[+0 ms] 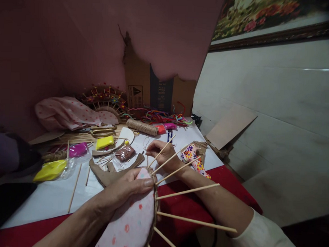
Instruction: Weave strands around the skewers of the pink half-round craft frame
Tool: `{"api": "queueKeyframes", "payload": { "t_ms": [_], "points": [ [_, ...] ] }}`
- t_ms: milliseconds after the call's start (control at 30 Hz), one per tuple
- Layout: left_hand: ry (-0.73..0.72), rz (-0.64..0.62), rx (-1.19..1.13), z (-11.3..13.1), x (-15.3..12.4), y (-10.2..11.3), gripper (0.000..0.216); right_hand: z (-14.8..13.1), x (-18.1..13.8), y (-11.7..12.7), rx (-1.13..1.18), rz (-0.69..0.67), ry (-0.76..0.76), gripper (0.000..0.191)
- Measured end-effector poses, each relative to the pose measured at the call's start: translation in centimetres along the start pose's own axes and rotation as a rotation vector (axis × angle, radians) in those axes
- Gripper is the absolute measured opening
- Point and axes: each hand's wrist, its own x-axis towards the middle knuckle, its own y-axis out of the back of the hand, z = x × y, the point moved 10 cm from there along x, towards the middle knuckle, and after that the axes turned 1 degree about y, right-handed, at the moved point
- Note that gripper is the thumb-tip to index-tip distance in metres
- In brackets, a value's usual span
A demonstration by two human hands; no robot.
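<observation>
1. Left hand (137, 182): fingers are pinching a red-spotted, stick-fringed half-disc (136, 219) at six o'clock.
2. Right hand (163, 154): fingers are pinching thin twine (147, 159).
3. Brown twine spool (142, 127) is lying twelve o'clock from the half-disc.

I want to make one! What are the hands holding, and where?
The left hand holds the spotted piece by its far end, thumb on top. The right hand seems to pinch a thin string; exactly where is unclear.

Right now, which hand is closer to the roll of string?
The right hand. It is in front of the roll of string, slightly right; the left hand is farther away, holding the dotted cloth.
</observation>
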Motion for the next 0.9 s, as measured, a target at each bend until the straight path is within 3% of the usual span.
{"api": "queueKeyframes", "payload": {
  "t_ms": [467,567,900],
  "points": [
    [0.012,0.024,0.056,-0.4,0.1,0.4,0.020,-0.1,0.2,0.3,-0.024,0.041,0.057,0.006],
    [-0.049,0.003,0.064,0.3,0.0,-0.1,0.021,-0.2,0.2,0.8,-0.032,0.064,0.060,0.006],
    [-0.076,-0.031,0.164,0.8,-0.5,-0.8,0.015,0.5,0.2,1.2,0.109,0.097,-0.040,0.006]
  ]
}}
